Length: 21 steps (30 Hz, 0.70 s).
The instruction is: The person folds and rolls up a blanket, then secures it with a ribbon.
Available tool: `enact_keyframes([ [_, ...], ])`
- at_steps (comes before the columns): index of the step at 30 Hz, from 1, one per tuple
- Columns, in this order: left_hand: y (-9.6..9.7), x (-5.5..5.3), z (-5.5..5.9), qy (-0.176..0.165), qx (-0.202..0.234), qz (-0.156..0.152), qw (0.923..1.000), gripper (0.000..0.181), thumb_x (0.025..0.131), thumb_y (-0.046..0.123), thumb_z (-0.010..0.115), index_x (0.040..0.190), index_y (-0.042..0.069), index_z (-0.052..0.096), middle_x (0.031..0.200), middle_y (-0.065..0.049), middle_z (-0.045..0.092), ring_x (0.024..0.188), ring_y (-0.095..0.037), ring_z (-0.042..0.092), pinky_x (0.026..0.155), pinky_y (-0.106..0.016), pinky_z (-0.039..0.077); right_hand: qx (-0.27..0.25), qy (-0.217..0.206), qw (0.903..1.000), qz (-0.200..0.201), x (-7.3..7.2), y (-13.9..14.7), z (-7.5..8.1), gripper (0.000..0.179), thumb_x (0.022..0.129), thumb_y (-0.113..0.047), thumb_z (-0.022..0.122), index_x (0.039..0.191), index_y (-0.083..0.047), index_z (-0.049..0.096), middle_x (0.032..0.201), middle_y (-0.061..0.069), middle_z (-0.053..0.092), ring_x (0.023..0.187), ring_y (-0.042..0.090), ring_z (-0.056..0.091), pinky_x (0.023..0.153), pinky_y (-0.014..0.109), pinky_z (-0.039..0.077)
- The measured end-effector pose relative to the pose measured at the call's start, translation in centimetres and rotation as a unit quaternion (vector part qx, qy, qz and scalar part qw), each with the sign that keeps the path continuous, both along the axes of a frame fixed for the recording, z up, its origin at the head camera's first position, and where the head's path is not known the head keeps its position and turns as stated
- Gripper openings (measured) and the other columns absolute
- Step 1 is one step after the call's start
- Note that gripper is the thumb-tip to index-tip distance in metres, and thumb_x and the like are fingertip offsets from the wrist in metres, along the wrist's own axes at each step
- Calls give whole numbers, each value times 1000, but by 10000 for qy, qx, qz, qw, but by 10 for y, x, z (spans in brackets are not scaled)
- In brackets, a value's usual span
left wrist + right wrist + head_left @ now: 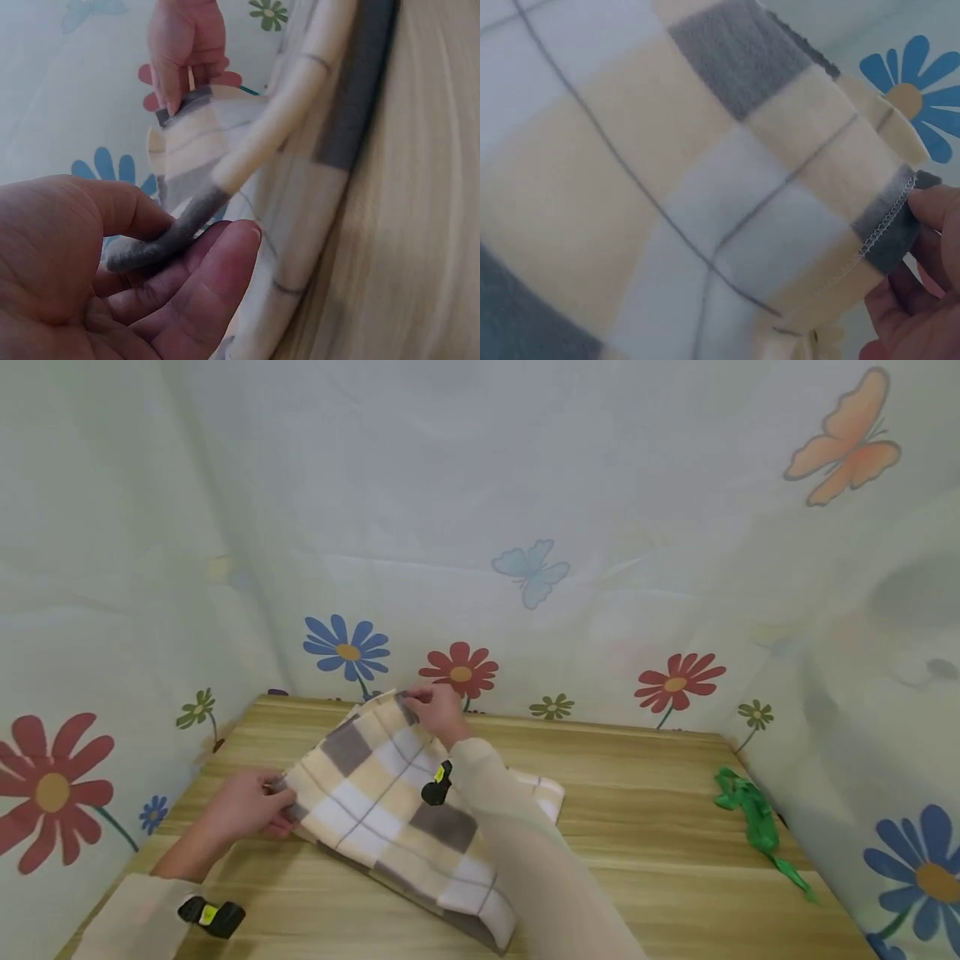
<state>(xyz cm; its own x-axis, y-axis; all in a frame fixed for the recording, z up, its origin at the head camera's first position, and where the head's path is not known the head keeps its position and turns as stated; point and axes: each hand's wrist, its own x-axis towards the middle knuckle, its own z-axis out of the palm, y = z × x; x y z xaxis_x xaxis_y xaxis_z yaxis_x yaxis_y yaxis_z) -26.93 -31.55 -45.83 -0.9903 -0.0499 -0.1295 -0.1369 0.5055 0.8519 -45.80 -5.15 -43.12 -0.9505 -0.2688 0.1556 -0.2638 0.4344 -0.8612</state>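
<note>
A plaid fleece cloth [390, 789] in cream, white and grey slopes up from the table between both hands. My left hand [251, 806] pinches its near-left corner between thumb and fingers; in the left wrist view the folded grey edge [169, 244] lies between them. Farther back, my right hand [441, 710] pinches another corner, a grey patch with white overlock stitching [889, 225] in the right wrist view. The cloth's front edge hangs down to the wood, and part of it shows beyond the right forearm.
A crumpled green item [756, 818], thin and tapering at one end, lies at the right side of the wooden table [637, 827]. Pale curtains [420, 527] printed with flowers and butterflies enclose the table at the back and both sides.
</note>
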Motion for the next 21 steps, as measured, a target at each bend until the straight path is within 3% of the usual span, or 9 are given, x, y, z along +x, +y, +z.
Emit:
enact_keyframes([
  [3, -3, 1, -2, -63, -24, -9, 10000, 19, 99, 7, 55, 100, -10, 61, 77, -13, 72, 66, -25, 75, 61, -40, 62, 45, -43, 9999, -133, 3, -9, -2, 17, 98, -22, 72, 112, -16, 80, 108, 2, 77, 96, 15, 70, 77, 28, 56],
  [8, -7, 1, 0, 51, 64, 140, 9999, 21, 100, 9, 53, 95, -9, 62, 77, -12, 73, 65, -24, 74, 62, -40, 62, -66, 324, 9991, -247, 5, -19, 1, 19, 99, -21, 69, 114, -16, 80, 110, 2, 78, 101, 17, 70, 85, 32, 58],
  [11, -10, -1, -2, 98, -116, 208, 9997, 22, 99, 10, 53, 88, -7, 62, 75, -12, 73, 63, -23, 74, 60, -39, 62, 46, 476, 9987, -194, 4, -20, 2, 20, 101, -21, 66, 115, -15, 79, 113, 2, 77, 104, 18, 70, 89, 33, 57],
  [14, -14, -3, -10, 159, -776, 161, 9967, 22, 97, 13, 56, 81, 0, 62, 71, -7, 70, 61, -20, 70, 58, -35, 60, 423, 450, 9980, 134, 4, -19, -3, 23, 103, -20, 63, 121, -13, 76, 120, 3, 75, 110, 19, 69, 93, 33, 56],
  [18, -18, -6, -20, 338, -1981, 93, 9796, 27, 94, 21, 60, 70, 10, 53, 62, 1, 54, 59, -15, 53, 55, -29, 43, 903, 195, 9915, 913, 4, -15, -12, 33, 106, -20, 58, 136, -9, 66, 135, 7, 69, 126, 22, 64, 103, 35, 53],
  [21, -19, -8, -22, 348, -2366, 102, 9709, 29, 92, 23, 62, 69, 11, 50, 62, 0, 47, 59, -18, 46, 56, -30, 36, 1078, 0, 9856, 1304, 5, -11, -18, 39, 107, -20, 56, 142, -5, 59, 140, 10, 65, 132, 25, 61, 107, 37, 51],
])
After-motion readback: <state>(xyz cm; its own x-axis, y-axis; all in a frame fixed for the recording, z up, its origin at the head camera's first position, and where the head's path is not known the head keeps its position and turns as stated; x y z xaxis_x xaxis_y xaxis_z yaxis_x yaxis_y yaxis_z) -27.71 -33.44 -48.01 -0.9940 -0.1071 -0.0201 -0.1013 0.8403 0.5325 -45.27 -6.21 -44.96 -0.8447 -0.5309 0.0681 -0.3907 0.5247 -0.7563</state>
